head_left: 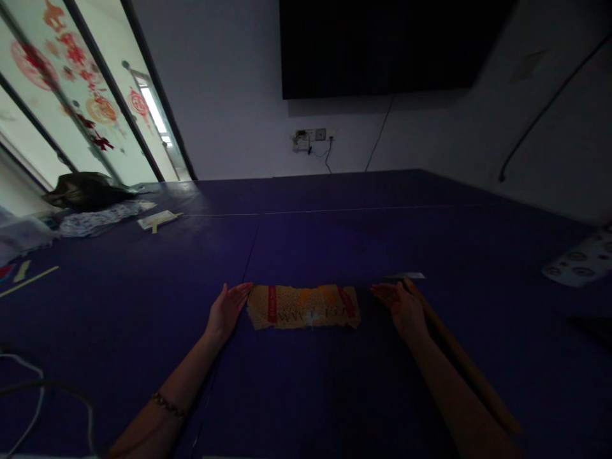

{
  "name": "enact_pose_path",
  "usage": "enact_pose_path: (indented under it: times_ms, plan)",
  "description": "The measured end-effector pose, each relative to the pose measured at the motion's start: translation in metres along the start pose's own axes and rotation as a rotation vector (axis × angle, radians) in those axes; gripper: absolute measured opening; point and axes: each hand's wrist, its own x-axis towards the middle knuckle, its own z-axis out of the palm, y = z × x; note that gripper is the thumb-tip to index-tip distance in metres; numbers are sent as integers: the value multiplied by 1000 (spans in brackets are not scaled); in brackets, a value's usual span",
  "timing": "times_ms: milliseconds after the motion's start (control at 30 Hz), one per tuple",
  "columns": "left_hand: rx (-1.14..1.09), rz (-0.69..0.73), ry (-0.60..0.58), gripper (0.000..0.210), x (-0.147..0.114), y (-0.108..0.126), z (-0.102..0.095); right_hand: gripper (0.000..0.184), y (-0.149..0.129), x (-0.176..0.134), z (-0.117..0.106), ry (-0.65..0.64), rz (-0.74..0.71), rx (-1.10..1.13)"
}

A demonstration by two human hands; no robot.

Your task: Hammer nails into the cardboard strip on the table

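A torn-edged strip of brown cardboard (303, 307) with red bands and dark print lies flat on the dark blue table. At its upper left corner is my left hand (228, 311), fingers stretched out, the tips at the cardboard's edge. My right hand (402, 307) rests on its side a little to the right of the strip, apart from it, fingers extended and nothing held. Right beside that hand and forearm runs a long wooden stick (459, 350). Beyond the right fingertips lies a thin flat object (414, 276), too dim to name.
The blue tabletop (306, 248) stretches to the wall, below a dark television (382, 44) and a wall socket (320, 134). At left lie a dark bag (88, 190), patterned cloth (102, 218) and yellowish strips (29, 282). A patterned white item (581, 258) sits far right; cables (41, 395) lie lower left.
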Motion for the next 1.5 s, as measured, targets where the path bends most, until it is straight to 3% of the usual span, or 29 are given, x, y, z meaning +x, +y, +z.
enact_pose_path:
  times_ms: [433,1500]
  plan:
    - [-117,-59,127,54,4,0,-1,32,1,2,-2,1,17,13]
    - [-44,-47,106,50,4,-1,-3,32,-2,0,0,7,51,-11]
